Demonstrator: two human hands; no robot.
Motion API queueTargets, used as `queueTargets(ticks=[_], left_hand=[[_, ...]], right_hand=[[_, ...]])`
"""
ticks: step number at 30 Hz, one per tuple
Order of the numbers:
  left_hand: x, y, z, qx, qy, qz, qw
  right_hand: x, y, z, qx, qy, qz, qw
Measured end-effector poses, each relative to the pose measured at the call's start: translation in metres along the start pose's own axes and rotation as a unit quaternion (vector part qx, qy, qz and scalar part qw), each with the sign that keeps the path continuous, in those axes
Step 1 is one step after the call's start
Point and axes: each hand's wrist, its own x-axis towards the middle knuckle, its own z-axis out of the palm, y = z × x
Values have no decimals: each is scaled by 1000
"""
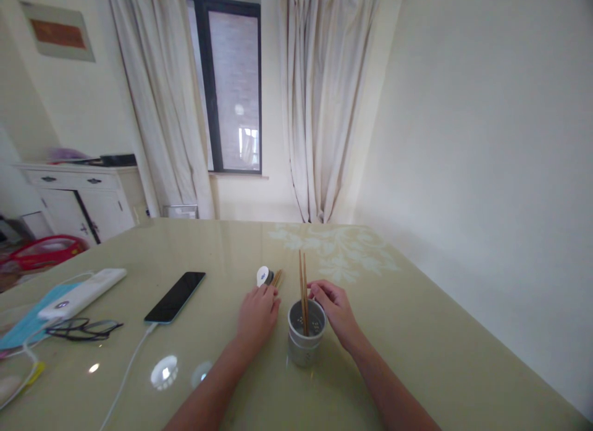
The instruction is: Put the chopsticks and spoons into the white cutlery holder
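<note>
A grey perforated metal cup [303,344] stands on the pale green table [417,332] with a pair of wooden chopsticks [302,286] upright in it. My right hand [336,310] curls around the cup's far right rim, fingers bent against it. Left of the cup, my left hand [257,313] lies knuckles up, its fingertips closed on more wooden chopsticks [278,276] that lie flat on the table. A small white and dark object [264,275] sits just beyond those fingers.
A dark phone [176,296] on a white cable lies to the left, with black glasses [83,328], a white power bank [83,293] and a blue face mask [28,323] further left. A wall runs along the table's right side; curtains and a window stand behind.
</note>
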Motion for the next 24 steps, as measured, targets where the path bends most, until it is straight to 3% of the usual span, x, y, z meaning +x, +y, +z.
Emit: queueTargets(ticks=[3, 9, 24], left_hand=[[-3, -2, 1, 114, -37, -6, 993], [-4, 1, -2, 169, -54, -42, 983], [-8, 11, -1, 149, -104, -34, 983]], right_hand=[[1, 2, 1, 19, 9, 24, 999], [3, 11, -1, 25, 43, 76, 996], [4, 32, 2, -29, 12, 118, 993]])
